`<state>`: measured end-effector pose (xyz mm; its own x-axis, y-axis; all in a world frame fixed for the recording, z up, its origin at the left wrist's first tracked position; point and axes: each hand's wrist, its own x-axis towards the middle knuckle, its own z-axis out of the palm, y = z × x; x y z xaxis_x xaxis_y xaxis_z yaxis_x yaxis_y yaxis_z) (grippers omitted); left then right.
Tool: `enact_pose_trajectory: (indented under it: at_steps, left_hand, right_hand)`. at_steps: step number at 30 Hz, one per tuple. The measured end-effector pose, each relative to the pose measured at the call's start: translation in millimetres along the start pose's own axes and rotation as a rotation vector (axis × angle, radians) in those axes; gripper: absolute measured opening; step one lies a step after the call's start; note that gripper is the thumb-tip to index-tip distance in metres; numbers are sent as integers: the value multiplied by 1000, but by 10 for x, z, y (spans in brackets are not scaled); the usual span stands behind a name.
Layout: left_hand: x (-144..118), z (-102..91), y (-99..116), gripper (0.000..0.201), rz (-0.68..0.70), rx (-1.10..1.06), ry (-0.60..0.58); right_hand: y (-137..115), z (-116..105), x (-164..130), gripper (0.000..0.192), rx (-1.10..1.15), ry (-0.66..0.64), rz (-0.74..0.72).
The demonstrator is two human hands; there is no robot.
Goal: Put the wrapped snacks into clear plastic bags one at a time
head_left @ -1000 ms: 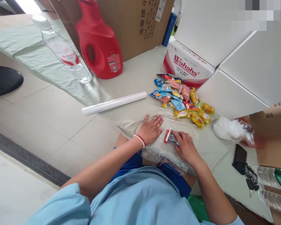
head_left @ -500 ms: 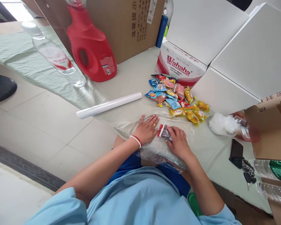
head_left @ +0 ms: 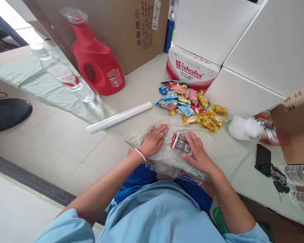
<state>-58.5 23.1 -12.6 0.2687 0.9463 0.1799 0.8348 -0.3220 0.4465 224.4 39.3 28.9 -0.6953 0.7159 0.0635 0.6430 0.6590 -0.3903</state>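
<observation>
A small snack packet, dark with a red end, lies on a clear plastic bag at the table's front edge. My left hand rests flat on the plastic to the packet's left, fingers stretched out. On the other side, my right hand has its fingers spread at the packet's right edge; whether they touch it I cannot tell. Just beyond the plastic is a pile of wrapped snacks in blue, red and yellow wrappers.
A white roll lies left of the hands. Behind it stand a red detergent jug and a water bottle. A Wahaba carton is at the back. To the right are white fluffy material, a phone and keys.
My right hand has loosened and its fingers have spread, uncovering more of the packet. My left hand stays flat on the plastic. The whole view has shifted slightly.
</observation>
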Motion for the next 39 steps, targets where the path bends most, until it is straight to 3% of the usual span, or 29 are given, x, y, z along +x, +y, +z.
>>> enact_pose_trajectory:
  at_steps: [2,4,7,9,11,13,15,19,22,24,27,29,31,33,35,37,39]
  left_hand:
    - [-152,-102,-98,65,78,-66,-42]
    - [-327,-201,-175,69,152,-107,-110]
    - [-570,-301,-206,69,229,-96,-238]
    - [-673,-328,-170,69,272,-64,-291]
    - [-702,-339,-112,53,298,-54,-285]
    - [-648,-352,-62,27,283,-88,-235]
    - [-512,-370,-42,20,214,-150,-160]
    - [-77,-360,-95,24,77,-260,-18]
    - [257,-248,-158,23,-14,-303,46]
    - [422,-132,-189,21,-92,-264,61]
    - [546,15,-224,20,-187,-151,106]
    - [551,32,-239,25,-220,-107,195]
    - [505,-43,-224,24,-250,-70,344]
    - [424,-185,-140,22,-284,-9,522]
    - [336,-326,35,23,-265,56,628]
    - [269,-389,279,27,-137,95,539]
    - [249,-340,531,30,30,115,300]
  right_hand:
    - [7,-176,-246,83,96,54,-49]
    - [-6,-279,-563,93,144,25,-85]
    - [-42,-173,-1025,100,88,-87,-72]
    - [-62,21,-1224,77,20,-48,-28]
    - [-81,187,-1288,44,20,86,19]
    - [-92,226,-1219,23,108,201,75]
    - [-71,118,-1056,16,248,242,159]
    - [160,-251,-661,26,494,250,385]
    - [465,-343,-440,34,600,267,492]
    - [658,-290,-355,35,577,232,539]
    - [829,-181,-307,25,315,125,600]
    - [843,-171,-287,21,89,135,602]
    - [797,-226,-225,24,-46,225,539]
    - [726,-308,-85,27,-73,287,406]
    - [660,-362,133,29,-71,269,254]
    - [617,-358,395,31,-97,195,188]
    - [600,-308,652,32,-143,121,235]
